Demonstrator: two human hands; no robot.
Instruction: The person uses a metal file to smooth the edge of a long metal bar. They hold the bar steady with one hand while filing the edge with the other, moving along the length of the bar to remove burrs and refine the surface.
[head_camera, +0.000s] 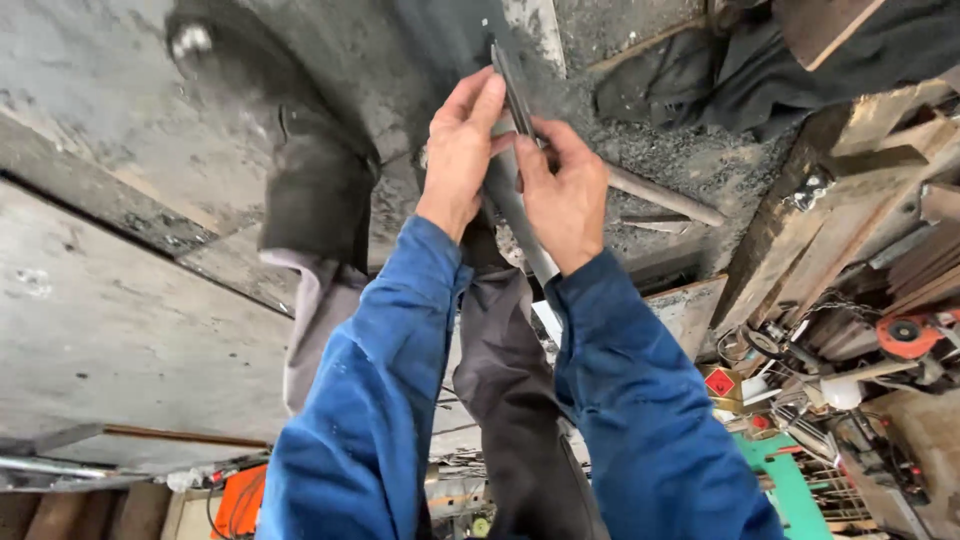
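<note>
Head view: you hold a long, thin, dark metal strip (515, 110) up in front of you, in the middle of the scene, with both hands. It runs from the far top, past your hands, down toward your legs. It looks flat and narrow, so it may have sharp edges, I think.

To do this well, keep the strip straight and steady. Hold it by the flat sides, not the thin edge. Keep your two hands close together, as they are, so it does not wobble.

Your left hand (460, 150) is on the left side of the strip. Its fingers (487, 105) are stretched long and lie against the strip, only a little bent. Your right hand (567, 195) is on the right side. Its fingers (535, 165) are curled in tight and pinch the strip.

Just right of your hands, a round grey rod (665, 197) lies on the dirty ground. Left of your hands stands someone's dark boot (310, 195). On the far right are stacked wood planks (860, 190). Near them, lower right, are an orange power tool (910, 335) and a green box (790, 490) among small bits.
</note>
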